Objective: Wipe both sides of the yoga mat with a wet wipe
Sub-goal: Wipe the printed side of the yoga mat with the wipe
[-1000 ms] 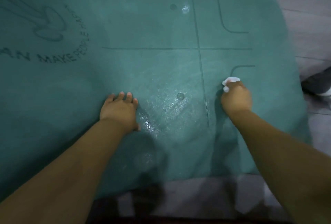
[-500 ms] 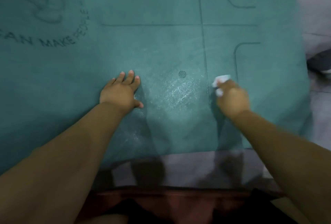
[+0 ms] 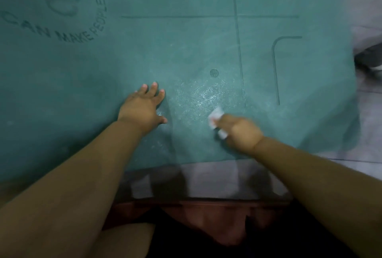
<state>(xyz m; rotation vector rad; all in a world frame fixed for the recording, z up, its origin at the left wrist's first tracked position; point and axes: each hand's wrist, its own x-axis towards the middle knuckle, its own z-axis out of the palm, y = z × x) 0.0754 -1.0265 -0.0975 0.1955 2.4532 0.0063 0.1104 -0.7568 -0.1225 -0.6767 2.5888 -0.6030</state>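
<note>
A teal yoga mat (image 3: 186,40) with dark printed lines, a small round mark and curved lettering lies flat on the floor and fills most of the head view. My left hand (image 3: 142,109) rests flat on it, fingers spread, holding nothing. My right hand (image 3: 241,131) is closed on a crumpled white wet wipe (image 3: 215,119) and presses it onto the mat near the front edge. A wet, shiny patch on the mat lies just beyond the wipe, between my two hands.
Pale floor tiles (image 3: 368,154) show to the right of the mat and along its near edge. A dark object (image 3: 370,59) sits on the floor past the mat's right edge. My knees and dark clothing (image 3: 206,233) are at the bottom.
My right hand has slid the wipe leftward and toward me, from right of the vertical line to left of it. My left hand has stayed flat on the mat. The view has tilted down.
</note>
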